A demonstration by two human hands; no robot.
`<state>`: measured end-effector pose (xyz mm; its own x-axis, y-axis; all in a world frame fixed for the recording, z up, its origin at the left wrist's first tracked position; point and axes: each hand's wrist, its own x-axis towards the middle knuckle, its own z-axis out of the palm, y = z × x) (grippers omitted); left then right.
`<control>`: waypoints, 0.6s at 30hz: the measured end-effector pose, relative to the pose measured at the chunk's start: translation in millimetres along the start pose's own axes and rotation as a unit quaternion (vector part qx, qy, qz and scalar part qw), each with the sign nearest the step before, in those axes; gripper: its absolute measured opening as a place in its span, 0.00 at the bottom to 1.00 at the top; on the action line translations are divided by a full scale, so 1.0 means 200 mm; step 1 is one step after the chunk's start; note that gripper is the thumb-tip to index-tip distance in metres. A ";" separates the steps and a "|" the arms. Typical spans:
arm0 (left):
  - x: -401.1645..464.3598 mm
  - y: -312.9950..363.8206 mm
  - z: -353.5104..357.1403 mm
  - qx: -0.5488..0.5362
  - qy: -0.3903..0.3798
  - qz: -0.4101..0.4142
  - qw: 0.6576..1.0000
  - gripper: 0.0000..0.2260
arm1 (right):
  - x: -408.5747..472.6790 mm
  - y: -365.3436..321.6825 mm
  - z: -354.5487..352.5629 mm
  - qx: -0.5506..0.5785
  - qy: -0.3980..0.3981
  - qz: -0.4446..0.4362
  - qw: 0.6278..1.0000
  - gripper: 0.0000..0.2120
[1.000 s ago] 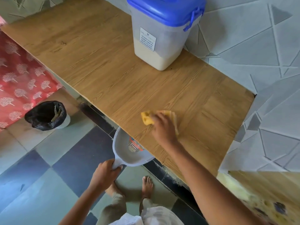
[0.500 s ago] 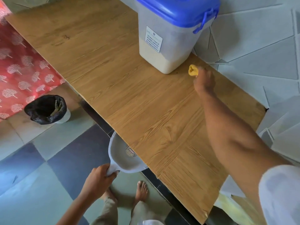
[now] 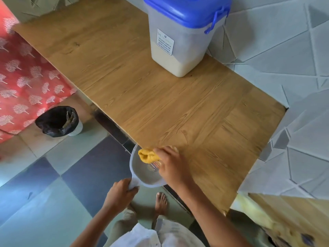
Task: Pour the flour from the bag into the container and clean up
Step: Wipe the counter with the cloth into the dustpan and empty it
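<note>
Flour inside lidded translucent blue-topped plastic container on wooden counter. Right hand grips crumpled yellow cloth; left hand holds grey plastic dustpan. Keep pan rim tight under counter edge.

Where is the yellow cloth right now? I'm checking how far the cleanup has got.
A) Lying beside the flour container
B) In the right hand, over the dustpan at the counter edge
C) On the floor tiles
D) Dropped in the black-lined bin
B: the right hand grips the yellow cloth just over the grey dustpan, which the left hand holds against the counter edge.
</note>
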<state>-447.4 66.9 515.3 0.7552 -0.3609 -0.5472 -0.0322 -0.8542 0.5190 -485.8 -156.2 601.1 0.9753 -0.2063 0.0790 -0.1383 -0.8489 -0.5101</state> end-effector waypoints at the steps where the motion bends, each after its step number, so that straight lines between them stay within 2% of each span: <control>1: -0.02 0.00 0.00 0.001 0.002 0.003 1.000 0.07 | 0.01 0.04 -0.08 -0.003 0.037 0.015 0.999 0.26; 5: -0.08 0.03 0.02 0.009 0.019 0.012 1.000 0.11 | 0.12 0.41 -0.42 -0.113 0.182 0.112 0.970 0.23; 8: -0.10 0.04 0.05 0.013 0.024 0.009 1.000 0.14 | 0.16 0.74 -0.55 -0.160 0.163 0.230 0.946 0.22; 11: -0.12 0.06 0.08 0.001 0.028 0.017 0.999 0.05 | 0.09 0.75 -0.43 -0.175 0.109 0.290 0.935 0.19; 13: -0.13 0.08 0.09 -0.003 0.032 0.024 0.999 0.05 | 0.01 0.60 -0.28 -0.177 0.086 0.247 0.949 0.22; 16: -0.13 0.08 0.11 0.003 0.030 0.020 0.999 0.05 | -0.13 0.29 -0.03 -0.106 0.029 0.123 0.986 0.24; 18: -0.14 0.09 0.11 0.008 0.027 0.012 1.000 0.07 | -0.22 0.09 0.04 -0.057 -0.029 0.062 0.996 0.24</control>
<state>-482.6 53.4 526.0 0.7884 -0.3609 -0.4982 -0.0603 -0.8513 0.5212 -529.1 -159.4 581.2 0.9570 -0.2886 -0.0295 -0.2747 -0.8688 -0.4119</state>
